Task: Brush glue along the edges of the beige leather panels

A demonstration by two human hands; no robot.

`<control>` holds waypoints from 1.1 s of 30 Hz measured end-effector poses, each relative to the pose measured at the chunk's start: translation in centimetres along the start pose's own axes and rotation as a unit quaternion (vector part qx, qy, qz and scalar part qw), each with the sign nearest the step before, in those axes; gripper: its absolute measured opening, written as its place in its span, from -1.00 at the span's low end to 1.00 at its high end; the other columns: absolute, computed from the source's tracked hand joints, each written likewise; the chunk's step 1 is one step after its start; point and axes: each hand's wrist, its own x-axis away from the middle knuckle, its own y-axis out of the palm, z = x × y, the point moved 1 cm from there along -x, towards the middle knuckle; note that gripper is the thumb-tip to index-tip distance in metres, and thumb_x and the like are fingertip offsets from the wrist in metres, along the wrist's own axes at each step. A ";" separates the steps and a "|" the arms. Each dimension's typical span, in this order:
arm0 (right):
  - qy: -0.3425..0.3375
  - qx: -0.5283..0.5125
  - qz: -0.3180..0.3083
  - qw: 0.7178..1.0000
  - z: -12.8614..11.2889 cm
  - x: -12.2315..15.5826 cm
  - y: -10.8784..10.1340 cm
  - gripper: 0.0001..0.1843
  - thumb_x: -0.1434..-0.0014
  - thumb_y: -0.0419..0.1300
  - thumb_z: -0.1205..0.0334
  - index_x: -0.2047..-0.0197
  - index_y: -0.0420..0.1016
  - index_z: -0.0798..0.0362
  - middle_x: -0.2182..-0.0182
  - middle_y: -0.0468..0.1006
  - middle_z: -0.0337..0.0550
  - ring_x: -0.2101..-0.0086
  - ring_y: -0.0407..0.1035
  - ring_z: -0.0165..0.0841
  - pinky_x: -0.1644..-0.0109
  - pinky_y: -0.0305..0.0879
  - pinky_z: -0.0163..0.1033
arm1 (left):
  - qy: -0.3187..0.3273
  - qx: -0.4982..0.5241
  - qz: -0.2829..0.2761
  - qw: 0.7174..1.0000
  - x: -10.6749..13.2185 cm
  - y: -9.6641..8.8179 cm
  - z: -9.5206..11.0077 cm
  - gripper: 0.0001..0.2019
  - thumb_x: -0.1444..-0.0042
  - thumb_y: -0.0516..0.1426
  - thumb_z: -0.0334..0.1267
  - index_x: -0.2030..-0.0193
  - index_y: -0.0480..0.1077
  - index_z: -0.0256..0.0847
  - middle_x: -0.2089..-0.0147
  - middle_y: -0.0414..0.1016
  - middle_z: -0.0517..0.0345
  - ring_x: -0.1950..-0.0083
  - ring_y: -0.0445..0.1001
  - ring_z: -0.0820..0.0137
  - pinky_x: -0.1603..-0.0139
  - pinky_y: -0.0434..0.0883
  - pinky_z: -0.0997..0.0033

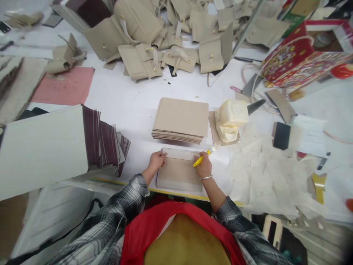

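Note:
In front of me at the table edge lies a flat beige panel (179, 173) with a pale strip along its far side. My left hand (158, 161) pinches the panel's far left corner between thumb and fingers. At the far right corner is my right hand (203, 165), closed around a yellow-handled brush (202, 157) whose bristles point away to the right. Some of its fingers touch the panel's edge. Just beyond the panel rests a neat stack of beige boards (180, 117). A glue-smeared whitish container (231, 117) stands to the right of the stack.
Dark-edged white boards (44, 147) are piled at left, near a pink sheet (64, 86). Beige pouches (140, 60) with metal snaps heap across the back. Pale strips (264, 169) spread at right, below a red patterned bag (300, 59) and a dark block (281, 135).

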 end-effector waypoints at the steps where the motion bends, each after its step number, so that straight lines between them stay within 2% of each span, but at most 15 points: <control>1: 0.003 0.004 -0.003 1.000 0.1 -0.1 0.1 -0.65 -0.13 0.00 0.02 0.11 0.24 0.07 0.33 0.48 -0.09 0.44 0.35 -0.33 0.33 0.25 -0.25 | 0.002 -0.012 0.005 1.000 -0.1 0.0 -0.1 -0.71 0.03 0.14 -0.09 0.55 0.24 -0.25 0.64 0.29 0.28 0.68 0.28 0.55 0.69 0.20 0.58; 6: 0.009 0.012 -0.012 1.000 0.2 -0.3 0.3 -0.65 -0.12 -0.01 0.04 0.10 0.25 0.08 0.34 0.46 -0.10 0.44 0.33 -0.33 0.33 0.23 -0.26 | 0.032 -0.073 0.038 0.996 -0.3 -0.1 -0.5 -0.68 0.05 0.13 0.00 0.56 0.26 -0.22 0.68 0.24 0.32 0.69 0.28 0.52 0.66 0.17 0.54; 12: 0.013 0.016 -0.015 1.000 0.1 -0.4 0.1 -0.67 -0.11 -0.01 0.07 0.11 0.25 0.08 0.35 0.46 -0.11 0.45 0.33 -0.34 0.34 0.22 -0.27 | 0.064 -0.164 0.056 0.983 -0.4 -0.1 -0.6 -0.66 0.03 0.08 0.05 0.58 0.27 -0.20 0.67 0.29 0.28 0.65 0.34 0.47 0.57 0.23 0.50; 17: 0.018 0.022 -0.030 0.999 -0.1 -0.5 -0.1 -0.69 -0.10 0.00 0.10 0.12 0.25 0.06 0.38 0.45 -0.13 0.44 0.34 -0.33 0.34 0.22 -0.28 | 0.059 -0.188 0.066 0.978 -0.7 0.1 -0.9 -0.65 0.04 0.08 0.07 0.56 0.27 -0.19 0.68 0.30 0.27 0.66 0.33 0.46 0.56 0.23 0.49; 23: 0.014 0.022 -0.020 0.999 0.0 -0.6 -0.1 -0.70 -0.11 -0.01 0.10 0.12 0.25 0.06 0.38 0.46 -0.13 0.44 0.34 -0.33 0.34 0.22 -0.28 | 0.077 -0.195 0.068 0.976 -0.5 0.1 -1.0 -0.65 0.02 0.06 0.06 0.57 0.29 -0.18 0.71 0.28 0.26 0.64 0.34 0.43 0.53 0.23 0.47; 28: 0.006 0.022 -0.024 0.999 -0.1 -0.6 0.1 -0.70 -0.13 0.00 0.09 0.11 0.26 0.07 0.37 0.45 -0.14 0.45 0.33 -0.34 0.35 0.21 -0.28 | 0.105 -0.235 0.084 0.963 -0.3 0.1 -0.7 -0.65 -0.03 0.02 0.04 0.56 0.32 -0.19 0.68 0.32 0.22 0.57 0.37 0.40 0.49 0.21 0.47; 33: 0.012 0.055 -0.013 0.998 0.0 -1.0 0.3 -0.64 -0.11 0.04 0.09 0.06 0.24 0.09 0.34 0.44 -0.09 0.41 0.33 -0.31 0.34 0.21 -0.25 | 0.117 -0.317 0.077 0.938 -0.3 -0.2 0.7 -0.68 -0.06 0.05 -0.01 0.54 0.35 -0.20 0.54 0.43 0.11 0.41 0.43 0.35 0.41 0.22 0.45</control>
